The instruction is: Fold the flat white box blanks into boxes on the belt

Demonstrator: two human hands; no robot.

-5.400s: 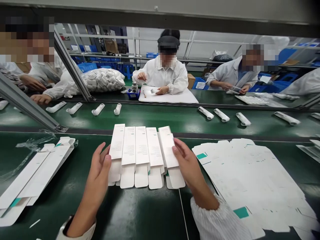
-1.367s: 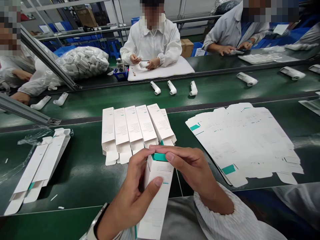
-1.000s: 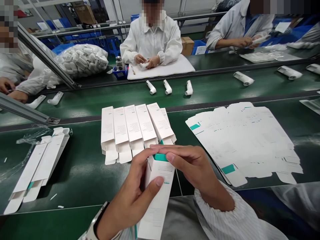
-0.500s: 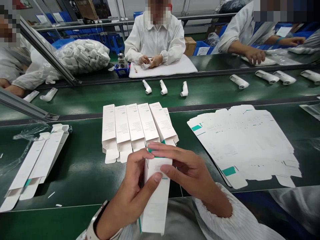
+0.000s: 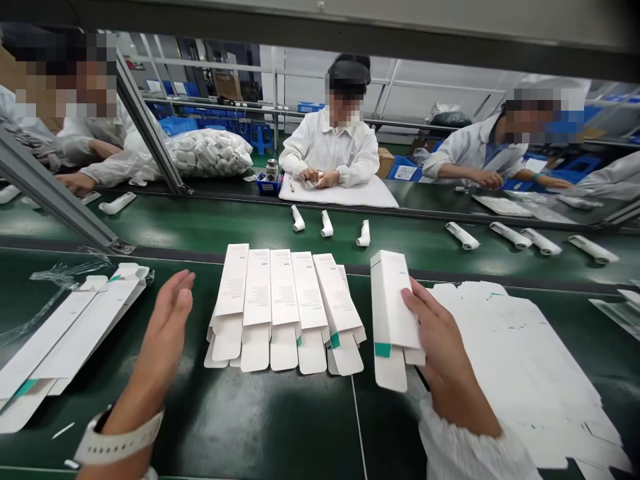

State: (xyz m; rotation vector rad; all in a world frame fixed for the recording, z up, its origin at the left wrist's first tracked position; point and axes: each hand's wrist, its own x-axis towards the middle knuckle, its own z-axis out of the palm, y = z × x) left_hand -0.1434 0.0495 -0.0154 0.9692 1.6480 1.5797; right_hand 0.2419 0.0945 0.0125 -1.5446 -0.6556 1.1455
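White paperboard carton [image 5: 393, 300], long and narrow with a small teal mark near its lower end, stands almost upright in my right grip [image 5: 450, 350], its end flap hanging down. It sits in the air above the counter, between the cartons on my left and the printed sheets on my right. I judge it very light and fairly stiff, though its thin walls and creased flaps could dent under a hard squeeze. The long side panels look like the safest place to hold it, away from the flap.

The right grip is closed around the carton's lower right side, with the fingers against the panel; I cannot tell where the thumb lies. My left grip [image 5: 163, 327] is open and empty, fingers together and palm turned inward, well clear of the carton and just beside the row of flat white cartons [image 5: 283, 300]. That row lies side by side on the dark green belt counter [image 5: 280, 427], flaps towards me. Farther left, white cartons [image 5: 75, 333] lie over clear plastic wrap [image 5: 50, 290]. To the right is a stack of die-cut white carton sheets [image 5: 520, 367] with teal patches.
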